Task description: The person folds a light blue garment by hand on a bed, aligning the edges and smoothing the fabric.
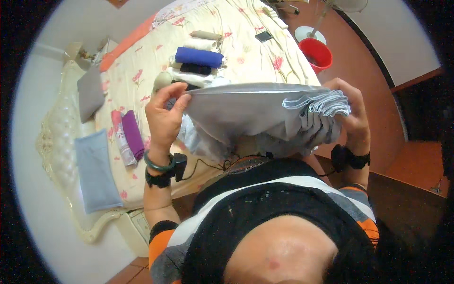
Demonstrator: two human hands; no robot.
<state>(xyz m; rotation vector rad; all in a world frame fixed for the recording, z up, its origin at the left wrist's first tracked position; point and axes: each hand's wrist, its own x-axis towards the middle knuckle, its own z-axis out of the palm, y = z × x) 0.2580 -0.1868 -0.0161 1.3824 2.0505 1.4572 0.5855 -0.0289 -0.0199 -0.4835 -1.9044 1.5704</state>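
A light grey cloth (241,110) is stretched between my two hands above the near edge of the bed. My left hand (166,110) pinches its upper left corner between thumb and fingers. At the other end my right hand (351,103) grips a bunch of gathered pleats with pale edges. The rest of the fabric hangs down toward my lap, and its lower part is partly hidden. Just beyond the cloth lie several rolled fabrics, among them a blue roll (199,57), a black roll (195,69) and a white roll (193,77).
A floral sheet (248,60) covers the bed. Purple (133,133) and pink (122,142) folded fabrics lie at left, near a light blue pillow (97,172) and a grey pillow (90,94). A dark phone-like object (264,36) rests farther back. A red bucket (321,55) stands beside the bed.
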